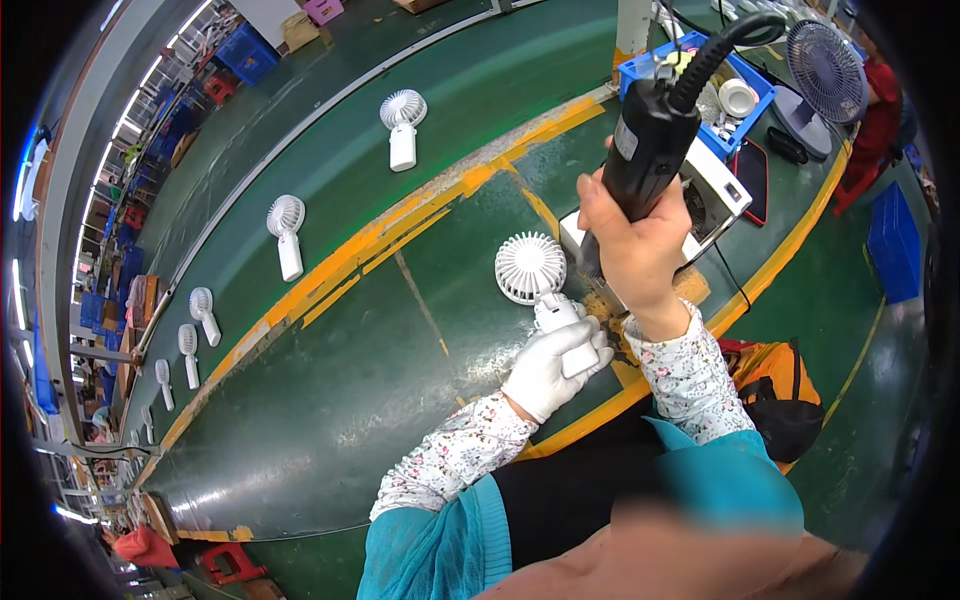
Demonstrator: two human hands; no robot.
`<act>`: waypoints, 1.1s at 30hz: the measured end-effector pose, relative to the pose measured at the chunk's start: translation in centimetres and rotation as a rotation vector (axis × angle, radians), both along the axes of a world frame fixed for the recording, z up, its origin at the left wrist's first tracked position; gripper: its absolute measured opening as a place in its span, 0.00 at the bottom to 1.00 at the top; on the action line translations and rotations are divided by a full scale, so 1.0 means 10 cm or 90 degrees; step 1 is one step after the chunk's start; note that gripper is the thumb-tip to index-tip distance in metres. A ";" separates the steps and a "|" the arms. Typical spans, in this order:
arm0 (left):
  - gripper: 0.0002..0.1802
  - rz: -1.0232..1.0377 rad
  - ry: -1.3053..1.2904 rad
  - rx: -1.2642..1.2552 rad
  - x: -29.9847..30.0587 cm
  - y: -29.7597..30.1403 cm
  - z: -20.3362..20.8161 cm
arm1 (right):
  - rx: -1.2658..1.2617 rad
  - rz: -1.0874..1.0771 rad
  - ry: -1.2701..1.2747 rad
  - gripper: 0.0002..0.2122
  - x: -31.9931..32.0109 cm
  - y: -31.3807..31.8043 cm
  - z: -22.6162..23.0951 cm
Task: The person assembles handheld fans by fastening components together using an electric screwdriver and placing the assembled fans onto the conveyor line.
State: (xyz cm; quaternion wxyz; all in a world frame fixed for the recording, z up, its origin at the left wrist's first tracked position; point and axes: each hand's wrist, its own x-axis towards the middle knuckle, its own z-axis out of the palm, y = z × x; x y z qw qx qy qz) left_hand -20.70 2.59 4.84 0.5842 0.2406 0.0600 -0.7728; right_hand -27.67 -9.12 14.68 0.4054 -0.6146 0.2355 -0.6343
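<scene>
Fan — white, handheld — is clasped in the gloved left grip; the bare right grip clenches a black electric screwdriver.

Bench open leftward; white box crowds right grip.

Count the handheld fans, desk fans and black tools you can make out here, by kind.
White handheld fans: 7 (1 in the left hand, 6 beyond the yellow tape; any farther ones are too small to tell)
Desk fan: 1
Black tool: 1, in the right hand
Total: 9
</scene>
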 end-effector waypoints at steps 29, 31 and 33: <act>0.03 -0.017 -0.866 -0.374 0.00 0.06 0.11 | 0.083 0.385 -0.071 0.23 0.07 0.22 -0.40; 0.09 -0.055 -0.089 0.030 0.04 0.06 0.19 | 0.189 0.494 -0.213 0.29 0.04 0.26 -0.30; 0.09 -0.073 -0.048 -0.018 0.23 -0.01 0.08 | 0.262 0.499 -0.213 0.37 -0.06 0.21 -0.22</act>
